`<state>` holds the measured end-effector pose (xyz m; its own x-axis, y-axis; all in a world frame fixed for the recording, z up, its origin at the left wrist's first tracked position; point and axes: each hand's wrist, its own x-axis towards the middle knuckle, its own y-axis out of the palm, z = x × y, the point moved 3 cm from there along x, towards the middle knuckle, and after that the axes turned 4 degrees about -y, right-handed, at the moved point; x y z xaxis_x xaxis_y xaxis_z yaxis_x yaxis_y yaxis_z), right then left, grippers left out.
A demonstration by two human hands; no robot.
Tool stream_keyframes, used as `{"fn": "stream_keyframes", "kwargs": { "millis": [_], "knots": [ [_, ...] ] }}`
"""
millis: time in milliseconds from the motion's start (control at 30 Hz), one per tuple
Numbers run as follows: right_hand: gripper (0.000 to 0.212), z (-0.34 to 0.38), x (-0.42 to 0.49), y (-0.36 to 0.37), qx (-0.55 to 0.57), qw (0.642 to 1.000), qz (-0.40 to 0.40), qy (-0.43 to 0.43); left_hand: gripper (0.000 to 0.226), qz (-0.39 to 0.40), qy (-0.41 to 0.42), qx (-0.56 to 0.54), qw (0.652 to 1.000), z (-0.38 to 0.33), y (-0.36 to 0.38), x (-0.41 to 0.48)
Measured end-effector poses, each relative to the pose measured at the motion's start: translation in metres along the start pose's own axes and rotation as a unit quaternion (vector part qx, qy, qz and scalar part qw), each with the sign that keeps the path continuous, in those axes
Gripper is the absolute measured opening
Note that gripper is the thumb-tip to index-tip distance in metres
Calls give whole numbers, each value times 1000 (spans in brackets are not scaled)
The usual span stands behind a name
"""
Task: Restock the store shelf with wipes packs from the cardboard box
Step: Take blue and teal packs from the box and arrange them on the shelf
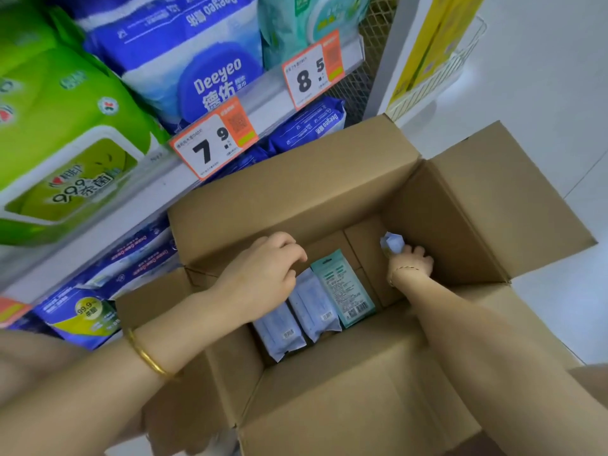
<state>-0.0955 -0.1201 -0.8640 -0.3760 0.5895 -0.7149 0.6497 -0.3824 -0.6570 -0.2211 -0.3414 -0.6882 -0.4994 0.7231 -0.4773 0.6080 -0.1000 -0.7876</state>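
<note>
An open cardboard box (296, 189) stands on the floor against the store shelf (273, 103). On its bottom lie two pale blue wipes packs (314, 306) and a teal pack (345, 287), side by side. My left hand (263, 274) hovers over the blue packs with its fingers loosely curled and holds nothing. Deep in the box's far right corner, my right hand (411, 261) grips a small pale blue pack (392, 243) that stands on end.
The shelf above holds green packs (62, 126), blue Deeyeo packs (197, 60) and teal packs (296, 21), with price tags 7.9 (214, 139) and 8.5 (312, 70). Lower shelves hold more blue packs (131, 258). A wire basket (437, 70) hangs at the right. White floor lies beyond.
</note>
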Motion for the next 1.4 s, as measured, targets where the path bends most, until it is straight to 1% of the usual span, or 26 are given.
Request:
{"fn": "stream_keyframes", "kwargs": {
  "millis": [67, 100, 167, 233, 300, 367, 433, 467, 533, 600, 700, 733, 800, 833, 867, 933, 1000, 1067, 1100, 1133, 1167, 1200, 1233, 1300, 1333, 1400],
  "knots": [
    [62, 3, -2, -4, 33, 999, -33, -19, 33, -1, 1, -2, 1000, 1, 0, -1],
    [60, 6, -4, -8, 54, 997, -47, -36, 33, -3, 2, -4, 1000, 2, 0, -2],
    [45, 12, -13, -21, 101, 989, -67, -85, 34, -6, 8, -13, 1000, 1, -2, -2],
    [27, 15, -25, -40, 155, 973, -63, -159, 35, -11, 16, -37, 999, -2, -7, -3],
    [15, 14, -43, -63, 220, 940, -44, -257, 36, -17, 19, -69, 997, -7, -14, -7],
    [25, 14, -74, -91, 298, 891, -4, -341, 41, -30, 14, -97, 995, -12, -26, -14],
    [33, 18, -116, -124, 358, 839, 43, -406, 49, -52, 12, -118, 992, -12, -41, -24],
    [33, 22, -137, -140, 369, 817, 57, -439, 57, -73, 15, -119, 990, -12, -51, -30],
    [31, 31, -178, -171, 366, 784, 61, -498, 69, -103, 19, -128, 986, -10, -74, -47],
    [27, 42, -217, -198, 363, 756, 45, -542, 71, -103, 23, -157, 982, -9, -97, -68],
    [32, 54, -266, -229, 391, 712, 16, -583, 64, -129, 15, -133, 983, -6, -134, -107],
    [34, 58, -279, -238, 396, 701, 12, -593, 56, -139, 15, -139, 980, -4, -148, -120],
    [36, 67, -303, -254, 388, 686, 7, -616, 32, -141, 18, -163, 976, -1, -172, -148],
    [38, 72, -316, -262, 379, 680, 2, -627, 25, -141, 20, -179, 974, 1, -183, -160],
    [40, 78, -330, -271, 368, 676, -13, -638, 24, -150, 21, -198, 968, 4, -194, -172],
    [43, 90, -358, -291, 350, 658, -75, -663, 24, -215, 21, -242, 946, 10, -218, -198],
    [46, 100, -386, -313, 356, 619, -163, -681, 34, -303, 23, -272, 913, 17, -242, -222],
    [40, 107, -407, -333, 389, 550, -266, -690, 43, -379, 23, -298, 876, 23, -262, -245],
    [39, 109, -414, -342, 422, 513, -300, -685, 44, -419, 26, -311, 853, 26, -272, -256],
    [36, 111, -419, -349, 467, 480, -318, -671, 45, -463, 32, -317, 827, 28, -281, -265],
    [33, 114, -419, -356, 505, 459, -330, -652, 46, -511, 34, -306, 803, 31, -290, -272],
    [32, 118, -418, -361, 519, 460, -354, -627, 43, -557, 30, -284, 780, 32, -300, -277],
    [33, 123, -415, -366, 503, 487, -393, -596, 40, -597, 20, -261, 758, 34, -309, -280],
    [37, 136, -408, -374, 409, 570, -468, -537, 37, -657, 5, -238, 715, 40, -328, -276],
    [38, 144, -407, -378, 354, 602, -495, -517, 37, -678, 3, -231, 698, 44, -338, -271],
    [42, 162, -407, -389, 262, 634, -534, -495, 40, -701, -13, -207, 682, 57, -359, -252]
  ]
}}
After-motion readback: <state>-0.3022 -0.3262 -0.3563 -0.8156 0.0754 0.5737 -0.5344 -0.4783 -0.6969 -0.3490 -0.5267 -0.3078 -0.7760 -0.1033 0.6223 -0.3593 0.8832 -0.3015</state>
